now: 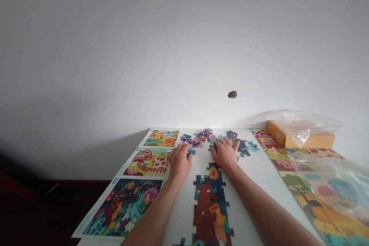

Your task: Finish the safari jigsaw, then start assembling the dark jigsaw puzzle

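A partly joined puzzle (206, 209) showing a brown bear and a honey jar lies on the white table (180, 215) between my forearms. Beyond it, loose puzzle pieces (201, 135) form a scattered pile near the wall. My left hand (180, 160) rests palm down at the left of the pile, fingers apart, its fingertips beside some pieces. At the right part of the pile, my right hand (226, 154) lies with spread fingers over several pieces, which it partly hides.
A reference sheet (115, 190) with three pictures lies at the left. On the right are finished-looking puzzle scenes (305, 196), an orange box (311, 141) and clear plastic bags (302, 123). The white wall (184, 65) has a small hole (232, 94).
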Tool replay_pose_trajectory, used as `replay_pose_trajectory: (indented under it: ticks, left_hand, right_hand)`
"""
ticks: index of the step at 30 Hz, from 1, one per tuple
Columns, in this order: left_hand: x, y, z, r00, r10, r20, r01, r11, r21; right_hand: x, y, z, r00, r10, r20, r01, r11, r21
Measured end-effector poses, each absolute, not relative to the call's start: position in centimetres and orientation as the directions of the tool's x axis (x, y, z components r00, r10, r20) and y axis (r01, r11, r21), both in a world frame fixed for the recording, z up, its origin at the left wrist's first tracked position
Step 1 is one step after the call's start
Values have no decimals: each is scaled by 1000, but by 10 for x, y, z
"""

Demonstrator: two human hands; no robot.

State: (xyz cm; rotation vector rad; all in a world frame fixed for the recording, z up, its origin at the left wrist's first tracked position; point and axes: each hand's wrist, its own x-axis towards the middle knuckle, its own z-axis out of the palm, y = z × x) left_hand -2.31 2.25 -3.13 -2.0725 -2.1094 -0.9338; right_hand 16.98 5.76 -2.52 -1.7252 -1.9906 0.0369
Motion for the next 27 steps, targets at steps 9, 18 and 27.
replay_pose_trajectory:
  ticks: [9,18,27]
  left_hand:
    - [-18,19,-27,-142,916,376,910,-29,413]
    - [-19,19,-27,-137,922,361,894,-42,446]
    - [-17,20,-26,-122,899,422,825,-145,547]
  right_hand:
    - [169,54,-18,-198,915,352,862,334,-381]
    - [180,61,-20,13,947,321,885,138,-444]
    - [177,61,-23,-86,940,330,902,214,-374]
